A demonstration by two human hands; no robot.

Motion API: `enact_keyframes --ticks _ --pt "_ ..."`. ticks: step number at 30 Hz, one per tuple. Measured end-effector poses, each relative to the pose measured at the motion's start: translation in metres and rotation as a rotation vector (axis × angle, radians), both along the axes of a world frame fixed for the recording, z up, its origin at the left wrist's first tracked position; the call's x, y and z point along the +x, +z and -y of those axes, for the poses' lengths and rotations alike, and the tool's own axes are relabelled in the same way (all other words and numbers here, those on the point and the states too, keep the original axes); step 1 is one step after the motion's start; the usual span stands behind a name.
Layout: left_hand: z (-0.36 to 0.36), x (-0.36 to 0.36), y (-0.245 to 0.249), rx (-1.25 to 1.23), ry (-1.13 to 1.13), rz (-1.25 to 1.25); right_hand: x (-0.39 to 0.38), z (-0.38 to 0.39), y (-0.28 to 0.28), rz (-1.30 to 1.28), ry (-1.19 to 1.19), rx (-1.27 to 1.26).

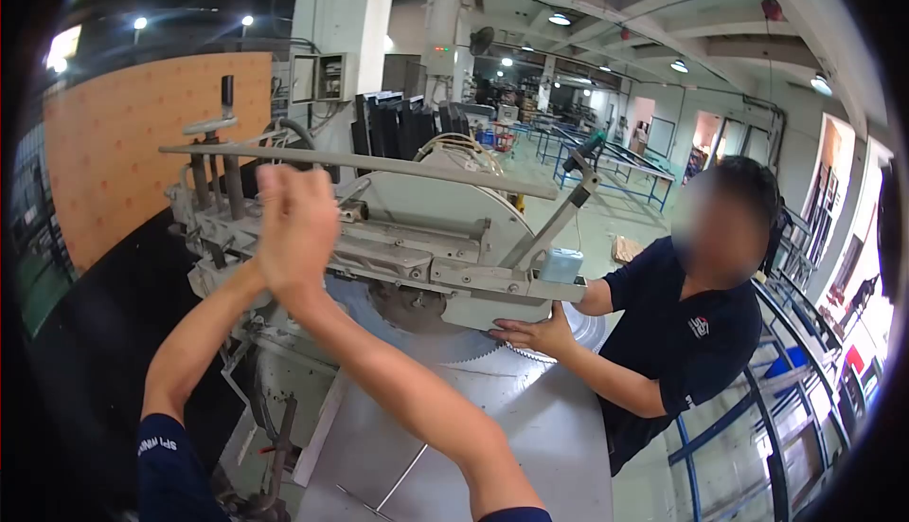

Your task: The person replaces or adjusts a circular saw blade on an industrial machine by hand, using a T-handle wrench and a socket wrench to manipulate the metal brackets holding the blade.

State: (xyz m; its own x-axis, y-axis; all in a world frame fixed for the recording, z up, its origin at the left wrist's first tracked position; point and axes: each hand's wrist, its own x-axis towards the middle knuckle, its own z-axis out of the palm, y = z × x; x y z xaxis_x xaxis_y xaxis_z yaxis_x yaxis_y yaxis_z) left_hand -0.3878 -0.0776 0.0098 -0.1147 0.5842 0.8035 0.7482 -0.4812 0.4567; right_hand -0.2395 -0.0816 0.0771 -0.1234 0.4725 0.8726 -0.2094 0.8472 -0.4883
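My left hand (273,202) and my right hand (311,228) are raised together in front of the machine's long grey bar (398,166). They overlap, with my right wrist crossing before the left. The right fingers look curled, but what they hold, if anything, is hidden. The left fingers cannot be told apart clearly. Below the machine's carriage (379,247) shows a large toothed circular blade (454,340). A co-worker (691,333) at the right has one hand under the carriage's end, near the blade, and the other arm behind it.
A metal table (540,427) stands below the blade, with a thin T-shaped rod (402,479) on it. A light blue object (561,264) sits at the carriage's right end. An orange-brown board (161,143) stands at the left. Blue frames (691,446) stand at the lower right.
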Motion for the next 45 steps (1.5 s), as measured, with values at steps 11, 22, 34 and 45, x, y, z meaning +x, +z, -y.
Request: enact_keyframes --ticks 11,22,34,45 --pt "-0.021 0.003 0.020 0.215 -0.076 -0.581 0.065 0.013 -0.095 0.568 -0.220 0.778" --pt "-0.007 0.001 0.006 0.128 0.028 -0.581 0.103 0.013 -0.093 0.233 1.002 -0.934" --pt "-0.015 0.020 0.025 0.291 0.145 -0.748 0.100 0.056 -0.052 -0.290 1.111 -1.060" --pt "0.022 0.059 -0.033 0.367 0.079 0.357 -0.016 0.038 -0.034 -0.122 -0.197 0.011"
